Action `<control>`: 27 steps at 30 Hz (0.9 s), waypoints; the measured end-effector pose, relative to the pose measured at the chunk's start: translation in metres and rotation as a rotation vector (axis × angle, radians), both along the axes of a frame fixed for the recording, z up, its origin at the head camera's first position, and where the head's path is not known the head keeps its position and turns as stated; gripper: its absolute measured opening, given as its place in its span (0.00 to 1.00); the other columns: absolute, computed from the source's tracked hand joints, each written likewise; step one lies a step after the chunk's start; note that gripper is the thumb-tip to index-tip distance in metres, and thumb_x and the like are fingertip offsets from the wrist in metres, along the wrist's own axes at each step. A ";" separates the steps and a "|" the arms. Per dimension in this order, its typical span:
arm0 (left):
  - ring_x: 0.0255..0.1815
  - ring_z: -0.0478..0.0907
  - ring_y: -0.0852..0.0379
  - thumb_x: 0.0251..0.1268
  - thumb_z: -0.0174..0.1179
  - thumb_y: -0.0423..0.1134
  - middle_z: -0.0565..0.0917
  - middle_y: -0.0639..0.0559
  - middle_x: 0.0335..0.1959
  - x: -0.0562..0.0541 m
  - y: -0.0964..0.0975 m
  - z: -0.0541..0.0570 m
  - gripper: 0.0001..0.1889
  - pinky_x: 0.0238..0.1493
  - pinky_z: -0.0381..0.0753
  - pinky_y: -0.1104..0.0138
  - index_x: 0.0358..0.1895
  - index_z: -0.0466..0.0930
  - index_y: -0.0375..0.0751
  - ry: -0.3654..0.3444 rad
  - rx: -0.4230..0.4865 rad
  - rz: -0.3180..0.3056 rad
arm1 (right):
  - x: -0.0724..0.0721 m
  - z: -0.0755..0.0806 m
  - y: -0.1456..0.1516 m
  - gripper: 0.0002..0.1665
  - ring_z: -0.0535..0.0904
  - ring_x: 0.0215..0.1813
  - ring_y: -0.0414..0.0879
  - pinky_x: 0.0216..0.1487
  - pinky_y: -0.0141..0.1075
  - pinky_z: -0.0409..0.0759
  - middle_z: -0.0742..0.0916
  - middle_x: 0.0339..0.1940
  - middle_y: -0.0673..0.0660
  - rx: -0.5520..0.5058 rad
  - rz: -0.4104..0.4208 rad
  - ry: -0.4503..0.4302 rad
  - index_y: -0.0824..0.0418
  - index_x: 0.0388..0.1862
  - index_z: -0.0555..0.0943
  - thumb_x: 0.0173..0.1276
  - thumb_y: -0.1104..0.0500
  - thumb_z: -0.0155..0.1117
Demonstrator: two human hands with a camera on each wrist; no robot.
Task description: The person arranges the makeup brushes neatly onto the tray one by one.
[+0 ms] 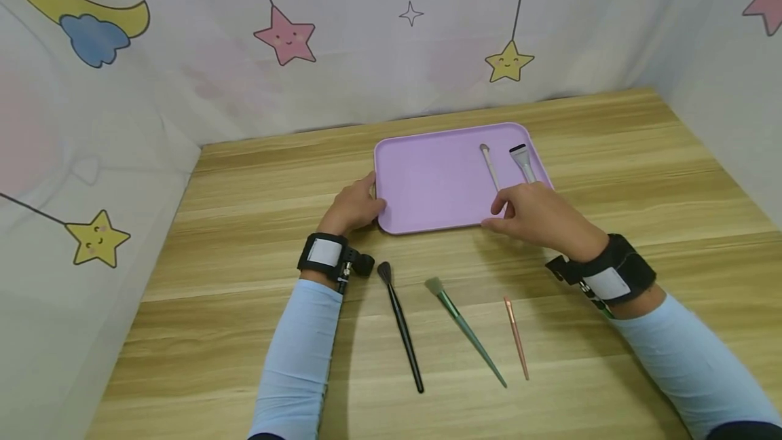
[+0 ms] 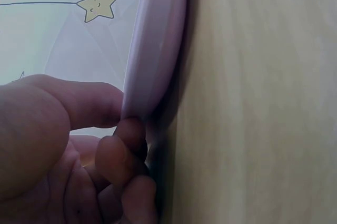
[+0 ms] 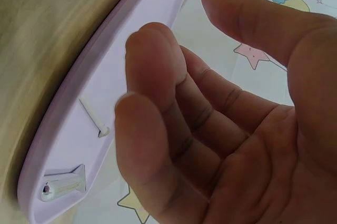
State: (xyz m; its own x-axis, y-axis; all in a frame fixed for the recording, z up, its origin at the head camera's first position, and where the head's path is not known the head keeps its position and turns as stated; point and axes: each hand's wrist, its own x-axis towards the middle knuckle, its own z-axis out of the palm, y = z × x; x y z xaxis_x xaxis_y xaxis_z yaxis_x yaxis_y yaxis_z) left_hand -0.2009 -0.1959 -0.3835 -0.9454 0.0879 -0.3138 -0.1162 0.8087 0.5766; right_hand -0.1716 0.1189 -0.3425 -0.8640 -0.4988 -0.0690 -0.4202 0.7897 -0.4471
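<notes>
"Where are we gripping?"
"Our left hand [image 1: 351,207] pinches the tray [image 1: 436,178] by its left rim; our right hand [image 1: 540,218], empty, fingers loosely bent, tops its near-right edge."
"Pink brush [image 1: 516,341]?"
"Tray's near side, bristles towards it, right hand nearer!"

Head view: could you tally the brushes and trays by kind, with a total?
Brushes: 5 (black brush, green brush, pink brush, thin pale brush, flat silver brush)
Trays: 1 (purple tray)
Total: 6
</notes>
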 end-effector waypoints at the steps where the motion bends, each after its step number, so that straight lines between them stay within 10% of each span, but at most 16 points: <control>1: 0.17 0.65 0.58 0.64 0.49 0.42 0.75 0.44 0.34 0.000 0.000 0.000 0.39 0.27 0.68 0.65 0.78 0.43 0.45 -0.001 -0.003 0.000 | 0.000 0.000 0.000 0.17 0.74 0.21 0.41 0.25 0.34 0.73 0.85 0.24 0.53 -0.001 0.001 -0.001 0.63 0.36 0.84 0.59 0.49 0.69; 6: 0.18 0.66 0.57 0.64 0.49 0.42 0.77 0.43 0.49 -0.001 -0.001 0.001 0.39 0.28 0.68 0.65 0.78 0.44 0.44 0.006 -0.015 -0.002 | 0.004 0.000 0.002 0.17 0.74 0.21 0.40 0.25 0.34 0.72 0.85 0.24 0.52 -0.008 0.009 -0.013 0.63 0.36 0.85 0.60 0.49 0.68; 15: 0.15 0.65 0.58 0.64 0.49 0.42 0.71 0.49 0.23 -0.001 0.001 -0.001 0.39 0.24 0.67 0.66 0.78 0.44 0.44 0.004 -0.017 0.001 | 0.007 -0.001 0.001 0.15 0.74 0.20 0.40 0.24 0.34 0.72 0.84 0.22 0.52 -0.005 0.022 -0.024 0.62 0.35 0.85 0.61 0.50 0.68; 27: 0.16 0.66 0.58 0.65 0.49 0.43 0.72 0.47 0.28 -0.002 0.000 -0.002 0.39 0.27 0.68 0.66 0.78 0.44 0.44 -0.001 -0.027 -0.002 | 0.017 -0.001 0.001 0.20 0.72 0.21 0.39 0.26 0.33 0.70 0.81 0.19 0.49 0.016 0.057 -0.011 0.65 0.38 0.85 0.61 0.48 0.68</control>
State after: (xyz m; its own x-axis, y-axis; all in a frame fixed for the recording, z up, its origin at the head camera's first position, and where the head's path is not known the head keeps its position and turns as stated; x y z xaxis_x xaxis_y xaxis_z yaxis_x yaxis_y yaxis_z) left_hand -0.2033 -0.1955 -0.3859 -0.9450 0.0818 -0.3166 -0.1145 0.8241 0.5548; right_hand -0.1542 0.1201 -0.3436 -0.8331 -0.5462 -0.0870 -0.4598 0.7715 -0.4397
